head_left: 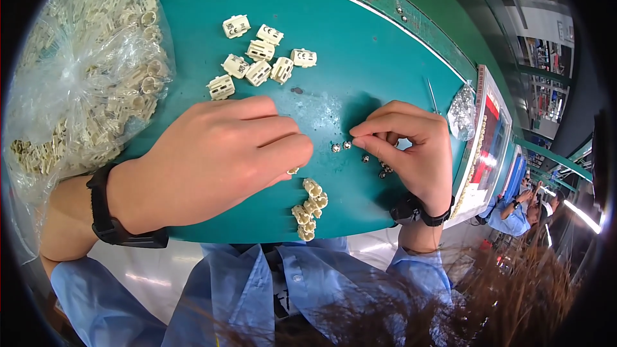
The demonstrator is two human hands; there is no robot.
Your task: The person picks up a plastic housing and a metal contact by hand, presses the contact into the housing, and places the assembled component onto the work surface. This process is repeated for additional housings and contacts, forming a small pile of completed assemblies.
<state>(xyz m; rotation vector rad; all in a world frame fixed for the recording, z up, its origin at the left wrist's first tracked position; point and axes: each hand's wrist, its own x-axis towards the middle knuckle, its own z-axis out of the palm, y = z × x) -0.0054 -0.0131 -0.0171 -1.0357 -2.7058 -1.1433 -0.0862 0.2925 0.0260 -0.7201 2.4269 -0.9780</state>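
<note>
My left hand [225, 160] is closed, palm down, over the green mat. A bit of a cream plastic part [293, 171] pokes out under its fingertips; the rest is hidden by the hand. My right hand [408, 144] is closed in a pinch, thumb against index finger, low over the mat. Right beside those fingertips lie two small shiny metal pieces [336, 148], like screws or nuts. More metal pieces [384, 171] lie partly under the right palm. Whatever the pinch holds, if anything, is too small to make out. Between the hands, nearer my body, sits a cluster of cream plastic parts [312, 202].
Several cream plastic housings [259, 72] lie beyond my left hand. A large clear bag [83, 58] of similar parts fills the left side. At the right are a small bag of metal pieces [461, 112], a thin rod [432, 95] and a framed board [483, 154]. Another person [511, 217] sits farther right.
</note>
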